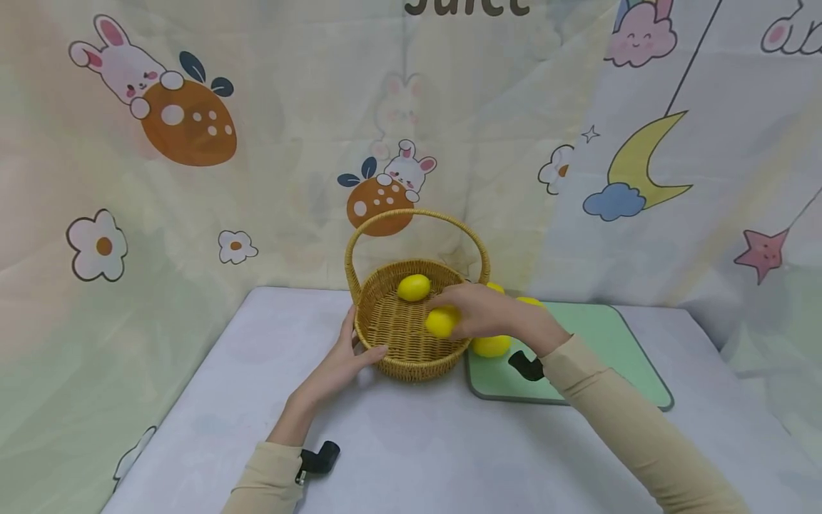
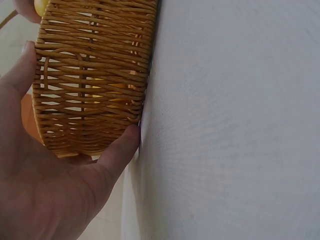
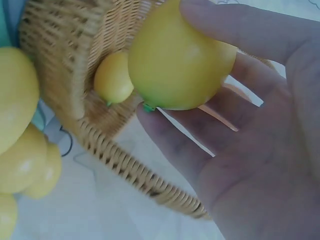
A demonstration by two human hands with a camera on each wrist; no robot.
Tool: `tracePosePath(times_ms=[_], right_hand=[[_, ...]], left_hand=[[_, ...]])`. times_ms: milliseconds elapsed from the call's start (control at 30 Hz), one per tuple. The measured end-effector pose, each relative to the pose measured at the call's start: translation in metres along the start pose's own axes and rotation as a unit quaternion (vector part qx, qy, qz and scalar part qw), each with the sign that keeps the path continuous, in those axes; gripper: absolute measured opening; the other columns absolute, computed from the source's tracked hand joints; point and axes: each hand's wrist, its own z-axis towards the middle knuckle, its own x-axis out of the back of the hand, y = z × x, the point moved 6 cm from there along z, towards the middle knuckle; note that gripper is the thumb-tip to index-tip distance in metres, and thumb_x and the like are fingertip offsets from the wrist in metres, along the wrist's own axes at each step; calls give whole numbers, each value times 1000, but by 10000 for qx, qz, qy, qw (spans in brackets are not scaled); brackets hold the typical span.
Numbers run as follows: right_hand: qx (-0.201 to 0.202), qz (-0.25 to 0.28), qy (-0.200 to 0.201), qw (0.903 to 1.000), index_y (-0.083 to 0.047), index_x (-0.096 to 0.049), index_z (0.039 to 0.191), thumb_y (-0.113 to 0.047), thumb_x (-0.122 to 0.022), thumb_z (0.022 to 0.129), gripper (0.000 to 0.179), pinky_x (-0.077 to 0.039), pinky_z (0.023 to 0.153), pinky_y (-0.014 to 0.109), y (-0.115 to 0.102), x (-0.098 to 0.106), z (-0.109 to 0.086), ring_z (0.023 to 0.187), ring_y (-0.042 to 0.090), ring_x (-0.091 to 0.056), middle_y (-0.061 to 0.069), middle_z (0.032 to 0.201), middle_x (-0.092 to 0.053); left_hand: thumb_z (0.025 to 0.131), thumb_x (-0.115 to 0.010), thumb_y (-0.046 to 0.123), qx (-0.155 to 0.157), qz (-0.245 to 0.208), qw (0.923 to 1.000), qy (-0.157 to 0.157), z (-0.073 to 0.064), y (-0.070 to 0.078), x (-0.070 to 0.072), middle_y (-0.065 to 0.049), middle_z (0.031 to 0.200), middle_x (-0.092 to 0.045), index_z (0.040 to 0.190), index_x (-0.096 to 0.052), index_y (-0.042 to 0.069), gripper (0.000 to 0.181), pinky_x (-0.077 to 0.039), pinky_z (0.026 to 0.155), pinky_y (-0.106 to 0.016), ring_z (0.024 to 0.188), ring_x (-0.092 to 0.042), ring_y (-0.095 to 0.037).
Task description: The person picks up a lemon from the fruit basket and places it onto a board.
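Observation:
A wicker basket (image 1: pixel 414 370) with a tall arched handle stands on the table. My left hand (image 1: pixel 339 365) grips its left side, thumb near the front rim; in the left wrist view the fingers (image 2: pixel 122 150) spread against the woven wall. Over the inside of the basket, my right hand (image 1: pixel 483 311) holds a yellow lemon (image 1: pixel 441 323). In the right wrist view, thumb and fingers pinch this lemon (image 3: pixel 182 60), its green tip pointing down. Another lemon (image 1: pixel 414 288) lies inside the basket, toward the back.
A green cutting board (image 1: pixel 597 350) with a dark edge lies right of the basket. Several lemons (image 1: pixel 491 347) sit on its left part, partly hidden behind my right hand and wrist. A printed cloth (image 1: pixel 289 143) hangs behind the white table (image 1: pixel 411 442).

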Motion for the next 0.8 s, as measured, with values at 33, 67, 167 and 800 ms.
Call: tracePosePath(times_ms=[33, 67, 167, 800], right_hand=[[-19, -38, 0, 10000, -18, -64, 132, -10, -75, 80, 54, -51, 95, 38, 1, 1, -2, 113, 18, -59, 1, 131, -65], [-17, -48, -2, 10000, -17, -63, 134, -10, -74, 80, 55, -51, 97, 40, 3, 2, -4, 116, 20, -59, 2, 132, -64], [-135, -27, -9, 9999, -17, -61, 137, -11, -74, 81, 57, -50, 103, 43, 8, 4, -12, 124, 23, -57, 3, 137, -62], [-543, 109, 211, 9982, -15, -65, 130, -7, -76, 78, 54, -51, 95, 41, 51, 0, -51, 110, 20, -60, -1, 126, -67]], left_hand=[[85, -73, 53, 28, 8, 10000, -24, -1, 2, 0, 3, 168, 9, 156, 18, 38, 116, -12, 119, -68, 156, -5, -34], [86, -72, 53, 42, 25, 10000, -45, -2, 4, 1, 2, 168, 10, 156, 19, 37, 116, -13, 119, -68, 156, -5, -35], [86, -72, 52, 58, 52, 10000, -44, -1, 3, 1, 2, 168, 10, 156, 19, 37, 116, -13, 119, -68, 156, -5, -35], [84, -72, 57, -285, 88, 9994, 191, 12, -19, 0, 11, 167, 6, 148, 14, 57, 107, -15, 117, -70, 155, -9, -33]])
